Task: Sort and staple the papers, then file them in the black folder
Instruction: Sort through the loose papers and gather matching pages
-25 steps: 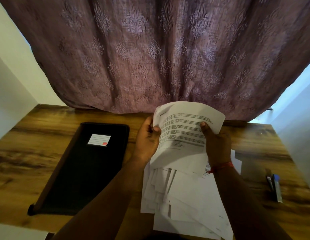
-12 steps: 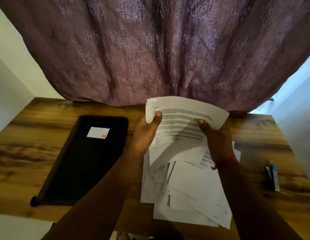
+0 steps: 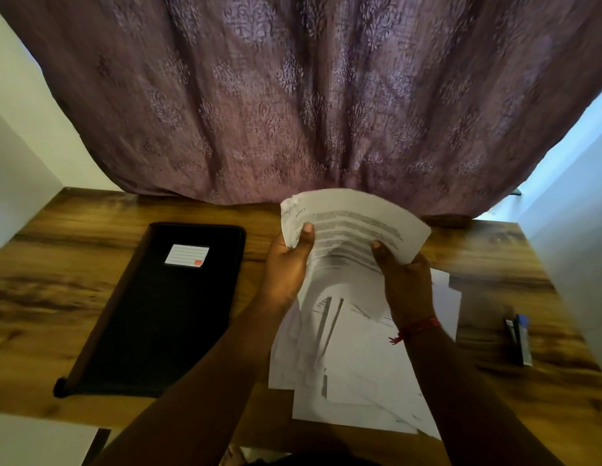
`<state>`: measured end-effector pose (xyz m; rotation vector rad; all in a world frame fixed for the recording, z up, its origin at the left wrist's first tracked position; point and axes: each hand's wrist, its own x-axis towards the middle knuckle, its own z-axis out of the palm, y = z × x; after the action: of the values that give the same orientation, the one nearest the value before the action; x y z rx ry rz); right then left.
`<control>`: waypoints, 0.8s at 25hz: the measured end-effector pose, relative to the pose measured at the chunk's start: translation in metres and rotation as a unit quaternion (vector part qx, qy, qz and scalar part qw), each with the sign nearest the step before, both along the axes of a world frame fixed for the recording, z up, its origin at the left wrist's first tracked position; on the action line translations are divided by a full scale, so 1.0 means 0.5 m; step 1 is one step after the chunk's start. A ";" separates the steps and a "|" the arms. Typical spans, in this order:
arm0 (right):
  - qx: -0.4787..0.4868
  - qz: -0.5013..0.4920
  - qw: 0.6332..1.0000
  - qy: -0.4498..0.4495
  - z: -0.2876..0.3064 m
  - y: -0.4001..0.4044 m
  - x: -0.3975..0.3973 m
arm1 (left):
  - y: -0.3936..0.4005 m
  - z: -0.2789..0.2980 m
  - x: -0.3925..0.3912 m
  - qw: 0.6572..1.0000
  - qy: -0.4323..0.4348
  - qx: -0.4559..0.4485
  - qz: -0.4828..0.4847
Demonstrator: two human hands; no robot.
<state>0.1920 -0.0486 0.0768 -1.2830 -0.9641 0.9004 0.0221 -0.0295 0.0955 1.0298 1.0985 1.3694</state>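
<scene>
Two hands up over the worktop (image 3: 91, 297), both gripping one sheaf (image 3: 353, 230) of printed sheets: left hand (image 3: 286, 264) pinches its left edge, right hand (image 3: 404, 280) its lower right. Print on it is too blurred to read. Below, loose papers (image 3: 353, 381) lie fanned. Closed folder (image 3: 158, 314) lies left, white lined label (image 3: 187, 254) with a red corner, no legible writing. Stapler (image 3: 518, 338) sits far right.

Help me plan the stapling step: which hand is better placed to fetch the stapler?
Probably the right hand. The stapler lies on the table's right side, beyond the loose papers; the left hand would have to cross over. Both hands grip the held sheets, so the left can keep them.
</scene>
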 end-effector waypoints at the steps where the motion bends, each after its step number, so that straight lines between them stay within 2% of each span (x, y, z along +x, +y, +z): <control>1: -0.018 -0.006 1.000 -0.002 -0.007 -0.006 -0.004 | -0.005 -0.006 0.003 1.000 0.004 -0.011 0.003; 11: -0.045 -0.031 0.998 -0.008 -0.025 -0.017 -0.023 | -0.015 -0.028 0.021 0.998 0.042 -0.024 0.041; 15: -0.059 -0.042 0.997 -0.013 -0.032 -0.013 -0.023 | -0.019 -0.023 0.013 0.995 0.093 -0.020 0.040; 20: -0.051 -0.039 0.996 -0.068 -0.033 -0.010 -0.010 | -0.014 -0.023 -0.018 0.988 0.152 -0.011 0.021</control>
<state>0.1869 -0.0538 0.0601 -1.4738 -0.9767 0.8182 0.0129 -0.0367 0.0839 1.2322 1.3618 1.2564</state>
